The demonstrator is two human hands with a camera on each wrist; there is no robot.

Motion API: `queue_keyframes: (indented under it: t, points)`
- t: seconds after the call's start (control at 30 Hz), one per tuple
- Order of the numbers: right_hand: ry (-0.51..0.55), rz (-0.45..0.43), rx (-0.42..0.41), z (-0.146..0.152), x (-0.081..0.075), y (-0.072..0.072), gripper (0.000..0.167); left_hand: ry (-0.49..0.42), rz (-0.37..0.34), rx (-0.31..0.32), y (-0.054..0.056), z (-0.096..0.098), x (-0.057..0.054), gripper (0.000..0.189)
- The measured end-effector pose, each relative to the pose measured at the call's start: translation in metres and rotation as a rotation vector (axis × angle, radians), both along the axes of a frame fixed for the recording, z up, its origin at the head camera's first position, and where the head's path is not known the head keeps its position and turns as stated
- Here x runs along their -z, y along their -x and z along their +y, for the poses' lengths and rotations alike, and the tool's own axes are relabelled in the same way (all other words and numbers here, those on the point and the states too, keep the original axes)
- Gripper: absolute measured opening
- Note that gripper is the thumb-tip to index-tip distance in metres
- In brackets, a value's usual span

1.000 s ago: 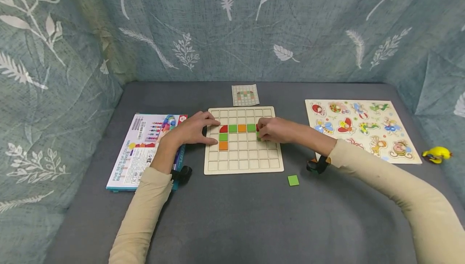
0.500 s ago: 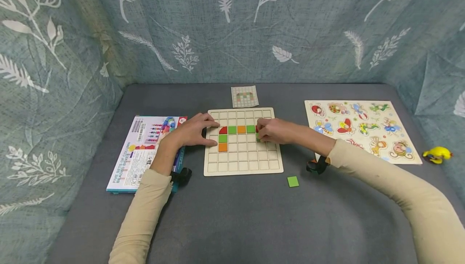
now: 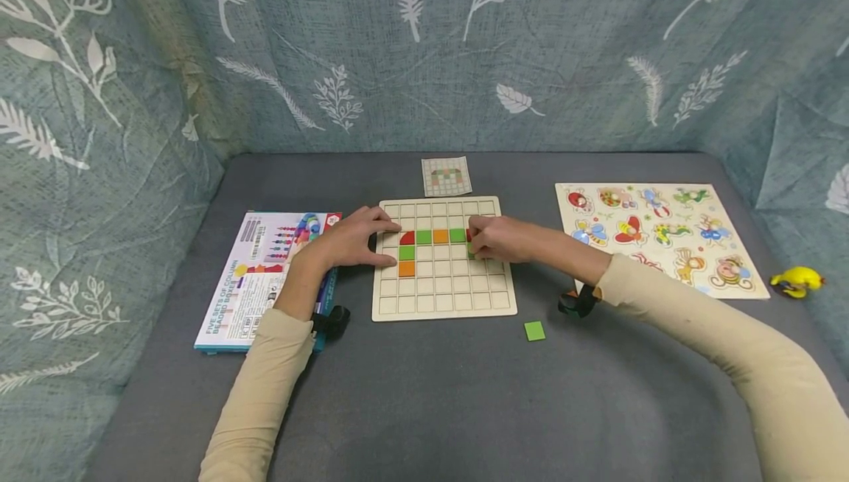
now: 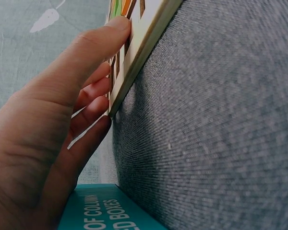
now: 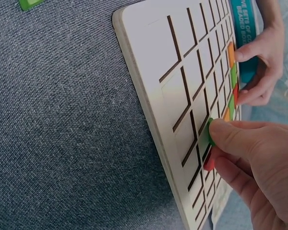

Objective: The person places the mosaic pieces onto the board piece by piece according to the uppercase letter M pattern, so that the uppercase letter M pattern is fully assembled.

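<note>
A wooden grid board (image 3: 444, 305) lies mid-table, with red, green and orange square tiles seated in some cells. My right hand (image 3: 507, 237) pinches a green tile (image 5: 211, 133) between thumb and fingers, tilted over a cell near the board's right side. Just beside it, a red tile (image 5: 209, 162) sits partly behind the fingers. My left hand (image 3: 351, 237) rests at the board's left edge, thumb on the rim and fingers spread loosely. Along that side are a red quarter-round tile (image 3: 407, 238), a green tile (image 3: 407, 253) and an orange tile (image 3: 407, 269).
A loose green tile (image 3: 534, 331) lies in front of the board's right corner. Behind the board is a small pattern card (image 3: 446, 176). A bead-set box (image 3: 232, 305) lies left, an insect picture board (image 3: 663, 239) right, and a yellow toy (image 3: 798, 281) beyond it.
Both hands keep almost the same place; the right still pinches the green tile at the same spot. The whole head view has shifted very slightly.
</note>
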State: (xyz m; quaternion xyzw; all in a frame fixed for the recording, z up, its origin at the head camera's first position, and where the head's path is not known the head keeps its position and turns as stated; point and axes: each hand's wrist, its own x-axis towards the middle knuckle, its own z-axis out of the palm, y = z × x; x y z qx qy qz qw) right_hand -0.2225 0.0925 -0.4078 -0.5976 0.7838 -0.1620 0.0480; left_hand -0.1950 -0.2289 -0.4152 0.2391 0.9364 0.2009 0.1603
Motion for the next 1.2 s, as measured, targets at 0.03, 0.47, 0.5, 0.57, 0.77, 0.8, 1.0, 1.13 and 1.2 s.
queue_keyframes:
  t: [0.03,0.47,0.5,0.57,0.77,0.8,1.0,1.13,1.2]
  points:
    - [-0.002,-0.005,0.003,0.0001,-0.0001,-0.0001,0.011,0.001,0.001,0.002,0.0004,-0.0001,0.0006,0.067]
    - [-0.014,-0.053,0.054,0.0001,-0.0005,-0.0019,0.006,-0.007,-0.008,-0.006,-0.0013,0.0016,-0.0019,0.066]
    - [-0.015,-0.055,0.056,0.0,-0.0005,-0.002,0.006,-0.005,-0.009,-0.007,-0.0012,0.0016,-0.0019,0.066]
    - [-0.023,-0.06,0.064,-0.0002,-0.0006,-0.002,0.006,-0.004,-0.007,-0.007,-0.0012,0.0016,-0.0019,0.066]
    - [-0.034,-0.068,0.071,-0.0006,-0.0009,-0.0019,0.006,-0.007,-0.002,-0.003,-0.0011,0.0009,-0.0015,0.066]
    - [-0.032,-0.069,0.07,-0.0006,-0.0012,-0.0021,0.006,-0.008,0.0,-0.002,-0.0009,0.0007,-0.0011,0.066]
    - [-0.026,-0.076,0.071,-0.0007,-0.0022,-0.0026,0.006,-0.004,0.01,0.003,-0.0002,0.0002,0.001,0.066]
    - [-0.032,-0.082,0.076,-0.0005,-0.0024,-0.0024,0.005,-0.004,0.005,-0.004,0.0001,0.0008,0.0016,0.066]
    - [-0.031,-0.083,0.075,-0.0003,-0.0026,-0.0023,0.006,-0.003,0.005,-0.005,0.0003,0.0011,0.0015,0.066]
